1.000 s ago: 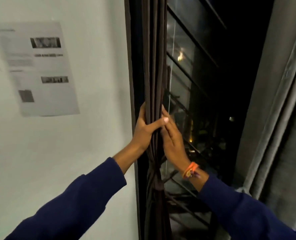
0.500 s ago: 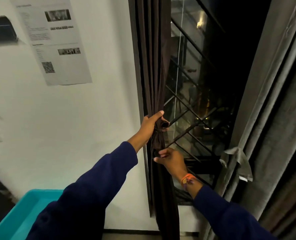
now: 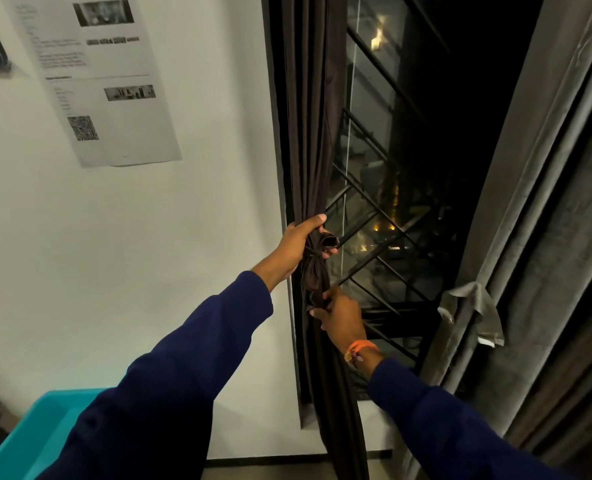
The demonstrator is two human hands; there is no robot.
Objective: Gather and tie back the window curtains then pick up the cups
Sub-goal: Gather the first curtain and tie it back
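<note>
A dark brown curtain [image 3: 311,109] hangs bunched along the left side of the window. It is cinched by a knot [image 3: 317,251] at mid height. My left hand [image 3: 299,244] grips the bunch at the knot, thumb across the top. My right hand [image 3: 341,318] pinches the curtain fabric just below the knot. A grey curtain [image 3: 529,220] hangs at the window's right side, with a loose grey tie [image 3: 474,311] on it. No cups are in view.
Behind the glass a black metal window grille [image 3: 384,244] runs in diagonals. A printed paper sheet [image 3: 104,81] is stuck to the white wall at left. A teal plastic bin [image 3: 28,441] stands at bottom left, below my left sleeve.
Both hands slid down the brown curtain from higher up. The left hand now holds the knot and the right has taken the fabric under it. The view tilted down, revealing the teal bin.
</note>
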